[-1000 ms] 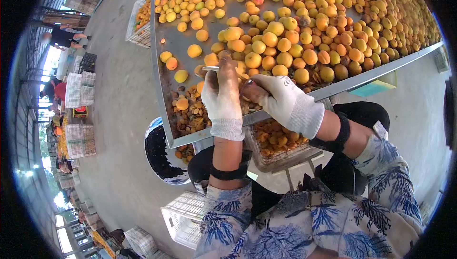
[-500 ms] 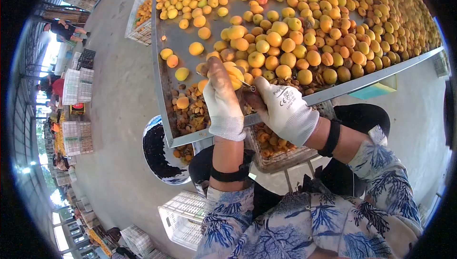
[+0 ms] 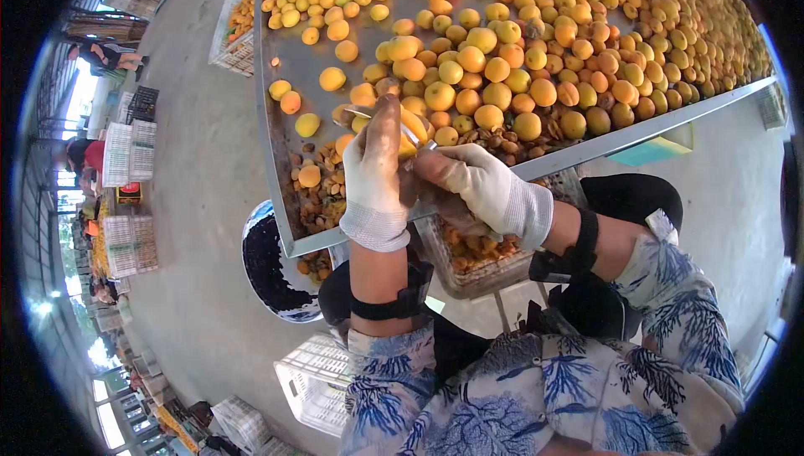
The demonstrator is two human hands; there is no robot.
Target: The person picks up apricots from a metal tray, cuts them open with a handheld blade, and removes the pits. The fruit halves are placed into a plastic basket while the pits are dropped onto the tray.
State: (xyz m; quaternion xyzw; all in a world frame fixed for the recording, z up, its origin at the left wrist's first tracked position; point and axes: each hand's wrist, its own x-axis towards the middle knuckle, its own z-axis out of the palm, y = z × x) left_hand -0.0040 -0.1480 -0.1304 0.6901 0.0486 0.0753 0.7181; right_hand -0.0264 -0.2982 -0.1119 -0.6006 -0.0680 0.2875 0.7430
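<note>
My left hand [image 3: 377,175], in a white glove stained brown at the fingers, is closed around a yellow-orange apricot [image 3: 411,123] over the near edge of the metal tray. Part of the fruit hides behind the thumb. My right hand [image 3: 490,188], gloved too, grips a small metal tool [image 3: 425,147] whose silver end meets the apricot. Its handle is covered by my fingers, so its exact kind cannot be made out. Beyond both hands lie many loose apricots [image 3: 471,58]. Left of my left wrist are apricot stones and scraps [image 3: 322,205].
The tray's raised metal rim [image 3: 578,163] runs in front of me. Below it sits a crate of split apricots [image 3: 469,255]. A basin with dark contents [image 3: 272,267] and a white crate [image 3: 314,381] stand on the floor at left. Other people and stacked crates [image 3: 130,154] are farther left.
My view has shifted slightly, so the tray appears farther left. The right hand has turned, its glove print no longer showing, and the tool lies closer against the apricot in my left hand.
</note>
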